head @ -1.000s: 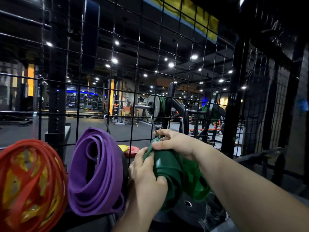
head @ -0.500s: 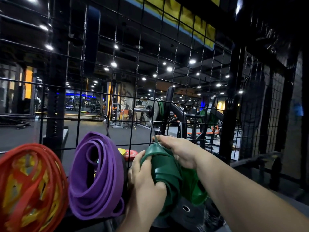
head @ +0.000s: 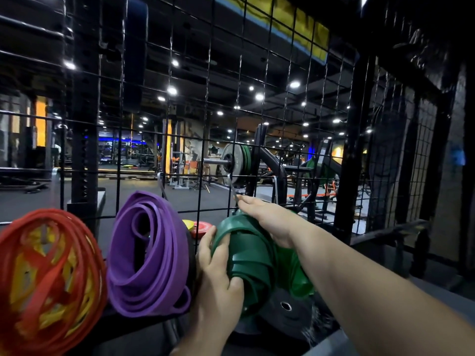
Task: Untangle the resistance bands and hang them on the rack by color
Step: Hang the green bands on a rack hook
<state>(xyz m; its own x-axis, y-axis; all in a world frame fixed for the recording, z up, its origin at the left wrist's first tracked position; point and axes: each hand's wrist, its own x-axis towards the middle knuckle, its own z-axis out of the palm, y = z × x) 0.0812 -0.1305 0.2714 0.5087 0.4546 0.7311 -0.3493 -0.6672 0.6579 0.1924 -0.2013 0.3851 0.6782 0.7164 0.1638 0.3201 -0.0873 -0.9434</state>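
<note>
The left hand (head: pixel 218 276) clasps green bands (head: pixel 254 255); right hand (head: pixel 270 219) atop, grip unclear.

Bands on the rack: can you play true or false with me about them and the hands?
1. The left hand and the right hand both touch the green bands. True.
2. The purple bands hang between the red bands and the green bands. True.
3. The left hand holds the purple bands. False: it grips the green bands.
4. The red bands are all one colour with nothing mixed in. False: yellow bands show among them.
</note>
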